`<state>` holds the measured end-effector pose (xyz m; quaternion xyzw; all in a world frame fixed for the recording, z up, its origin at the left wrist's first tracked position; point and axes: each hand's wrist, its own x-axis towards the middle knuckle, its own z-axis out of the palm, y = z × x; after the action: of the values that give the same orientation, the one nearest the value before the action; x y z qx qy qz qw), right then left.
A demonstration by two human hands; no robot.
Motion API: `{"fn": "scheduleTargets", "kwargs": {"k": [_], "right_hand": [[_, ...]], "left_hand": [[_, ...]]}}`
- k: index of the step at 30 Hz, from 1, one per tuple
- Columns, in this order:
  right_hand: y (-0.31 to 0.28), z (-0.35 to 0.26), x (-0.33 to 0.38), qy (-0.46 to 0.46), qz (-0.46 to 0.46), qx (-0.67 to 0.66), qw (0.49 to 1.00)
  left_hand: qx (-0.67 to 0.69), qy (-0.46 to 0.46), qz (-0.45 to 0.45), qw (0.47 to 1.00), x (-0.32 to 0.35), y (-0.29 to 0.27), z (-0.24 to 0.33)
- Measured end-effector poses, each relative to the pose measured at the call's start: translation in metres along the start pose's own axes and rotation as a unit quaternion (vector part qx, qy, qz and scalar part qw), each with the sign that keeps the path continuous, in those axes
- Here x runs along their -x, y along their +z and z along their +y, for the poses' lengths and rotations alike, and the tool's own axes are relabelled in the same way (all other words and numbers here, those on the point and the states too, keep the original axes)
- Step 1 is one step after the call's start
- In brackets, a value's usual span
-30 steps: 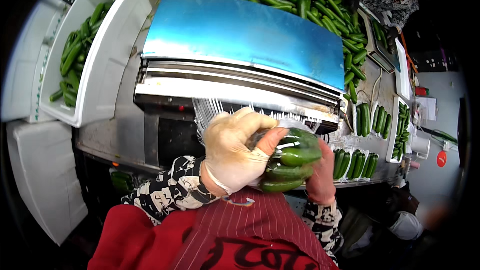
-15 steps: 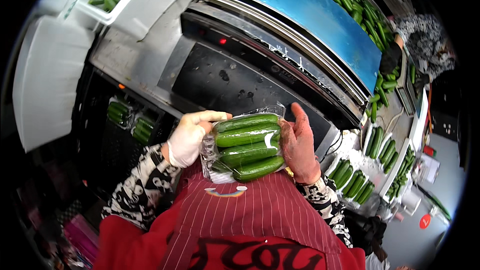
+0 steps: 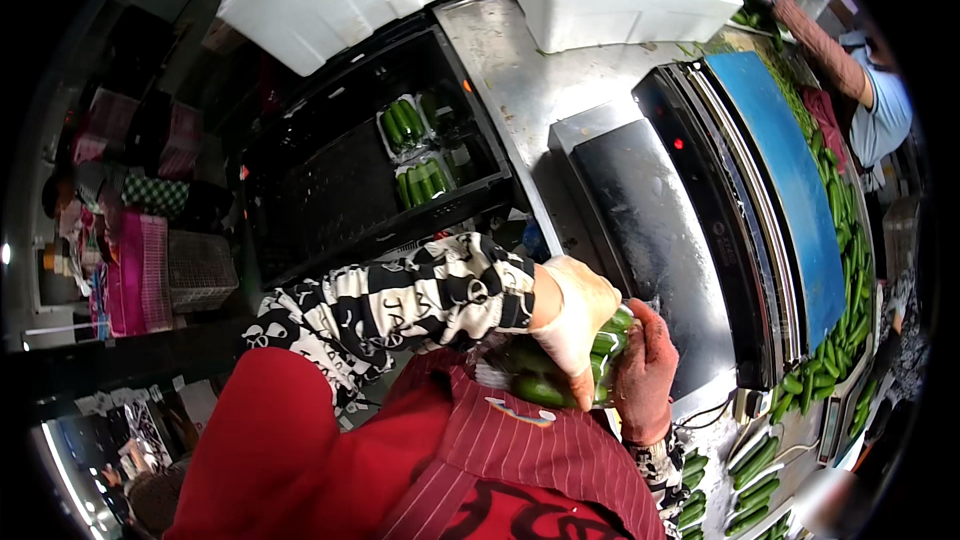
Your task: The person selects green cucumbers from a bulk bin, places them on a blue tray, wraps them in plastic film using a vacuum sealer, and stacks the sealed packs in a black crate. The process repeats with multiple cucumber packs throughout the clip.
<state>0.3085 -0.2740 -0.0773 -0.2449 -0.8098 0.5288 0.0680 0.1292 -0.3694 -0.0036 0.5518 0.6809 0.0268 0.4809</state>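
Close to my apron is a pack of green cucumbers [image 3: 540, 388] wrapped in clear film. Across its top lies my left hand [image 3: 578, 318] in a whitish glove, thumb and fingers closed around it. My right hand [image 3: 643, 370], in a reddish glove, grips the pack's right side. Much of the pack is hidden behind my left hand and sleeve. Just beyond the hands is the dark flat plate [image 3: 660, 225] of a wrapping machine.
A black crate [image 3: 330, 170] at left holds wrapped cucumber packs [image 3: 405, 125]. Beyond stands a white foam box [image 3: 620, 15] of cucumbers. Loose cucumbers [image 3: 850, 285] lie past the machine's blue cover [image 3: 785, 180]. Trayed cucumbers [image 3: 755, 465] are at lower right. Another person's arm [image 3: 820, 45] reaches in at far right.
The view has swung left, showing more of the black crate. My left hand has gone from the pack's left side to over its top. My right hand stays at its right side.
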Motion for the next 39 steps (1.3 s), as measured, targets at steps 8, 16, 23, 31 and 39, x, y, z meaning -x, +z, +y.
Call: {"fn": "scheduleTargets", "kwargs": {"k": [8, 16, 23, 31, 39], "right_hand": [[0.008, 0.031, 0.001, 0.081, -0.097, -0.147, 0.981], [0.029, -0.011, -0.033, 0.06, -0.174, -0.129, 0.974], [0.097, -0.051, -0.074, 0.096, -0.187, -0.142, 0.967], [0.155, -0.08, -0.122, 0.268, -0.201, -0.232, 0.913], [0.189, -0.106, -0.157, 0.295, -0.209, -0.206, 0.909]], "left_hand": [[0.031, 0.075, 0.103, 0.991, 0.011, 0.035, -0.018], [0.203, 0.134, 0.091, 0.966, 0.037, 0.014, -0.091], [0.615, 0.063, 0.27, 0.738, 0.093, 0.043, -0.308], [0.499, -0.306, 0.64, 0.499, 0.061, 0.208, -0.657], [0.34, -0.431, 0.698, 0.46, 0.002, 0.268, -0.732]]}}
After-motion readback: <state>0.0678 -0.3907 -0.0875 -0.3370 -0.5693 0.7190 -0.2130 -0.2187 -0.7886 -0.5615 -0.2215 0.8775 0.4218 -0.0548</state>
